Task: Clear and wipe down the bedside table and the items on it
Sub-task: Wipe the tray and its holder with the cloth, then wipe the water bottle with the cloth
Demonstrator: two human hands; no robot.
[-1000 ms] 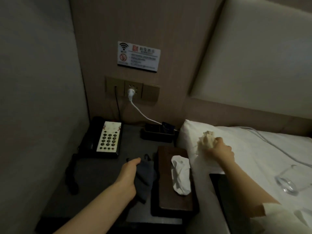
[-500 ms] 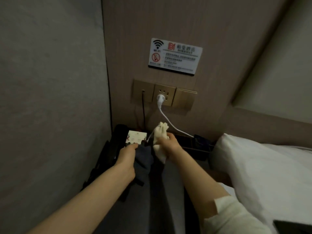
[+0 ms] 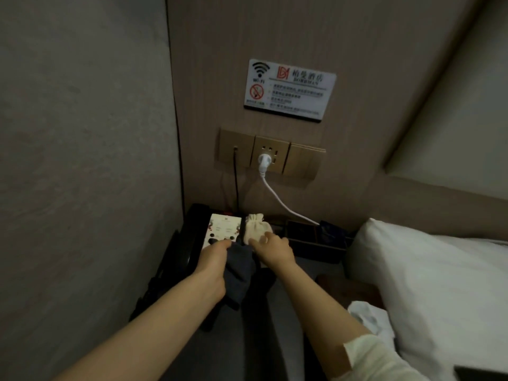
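While the right hand [image 3: 272,247] pinches the cream pouch [image 3: 257,229] beside the telephone [image 3: 220,229] and the left hand [image 3: 213,259] grips the dark cloth [image 3: 239,273], release the pouch squarely on the bedside table [image 3: 280,325], clear of the keypad.

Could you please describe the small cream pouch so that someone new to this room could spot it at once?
Find the wall socket with the white plug, then drop to the bedside table below. The cream pouch lies beside the black telephone, at the right hand: pale, soft, gathered at its neck.
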